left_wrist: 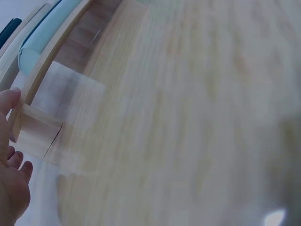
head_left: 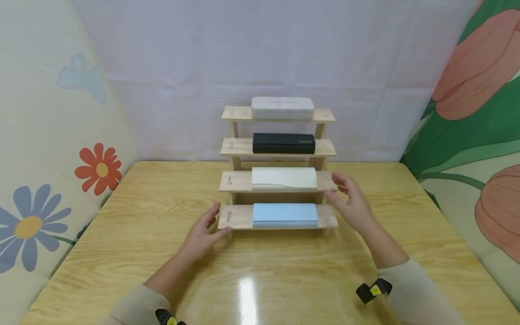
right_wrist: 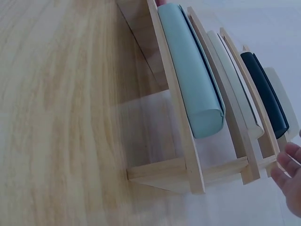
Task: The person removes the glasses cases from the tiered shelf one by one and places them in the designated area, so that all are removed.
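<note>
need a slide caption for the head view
Left hand and right hand flank a four-tier wooden stand bearing a white case, black case, cream case and light-blue case, top to bottom.

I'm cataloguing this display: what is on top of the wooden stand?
From the top down: a white case, black case, cream case, light blue case. The wooden stand is covered directly beneath each, so unseen there.
</note>
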Demonstrator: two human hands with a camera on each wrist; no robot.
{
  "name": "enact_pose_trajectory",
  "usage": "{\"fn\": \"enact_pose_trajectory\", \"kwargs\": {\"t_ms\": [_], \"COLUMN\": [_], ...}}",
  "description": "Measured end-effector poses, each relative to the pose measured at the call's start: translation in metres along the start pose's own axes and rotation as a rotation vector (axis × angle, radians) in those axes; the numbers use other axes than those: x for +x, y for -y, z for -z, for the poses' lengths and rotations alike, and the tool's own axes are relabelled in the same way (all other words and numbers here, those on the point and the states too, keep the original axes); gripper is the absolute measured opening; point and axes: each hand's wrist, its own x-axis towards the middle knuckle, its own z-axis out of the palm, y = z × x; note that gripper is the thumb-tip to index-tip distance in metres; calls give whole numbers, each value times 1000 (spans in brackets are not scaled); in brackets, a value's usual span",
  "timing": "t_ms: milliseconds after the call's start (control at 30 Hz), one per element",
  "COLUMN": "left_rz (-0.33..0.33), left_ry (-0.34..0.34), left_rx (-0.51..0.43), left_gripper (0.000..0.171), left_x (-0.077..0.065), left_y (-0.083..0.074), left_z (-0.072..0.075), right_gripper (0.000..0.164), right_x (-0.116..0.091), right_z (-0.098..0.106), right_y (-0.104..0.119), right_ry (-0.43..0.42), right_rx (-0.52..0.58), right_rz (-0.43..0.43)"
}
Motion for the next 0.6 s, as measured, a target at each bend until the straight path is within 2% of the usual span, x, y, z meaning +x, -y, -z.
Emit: {"fn": "enact_pose_trajectory", "kwargs": {"t_ms": [233,433,600], "left_rz": [-8,23,41], "left_ry": [-51,-76,-111], "left_rx": [-74,-104,-137], "left_gripper": [80,81,78], "left_x": [1,-1,-3], "left_y": [3,3,4], "left_z": [-12,-17,-20], "right_gripper": [55,54,52], "right_x": [-7,-12,-17], "right_z": [-8,-18,-25], "right_y": [-5,-9,-13], "right_ry": [35,47,91], "right_rx": [-34,-8,0], "right_rz": [-2,50,52]}}
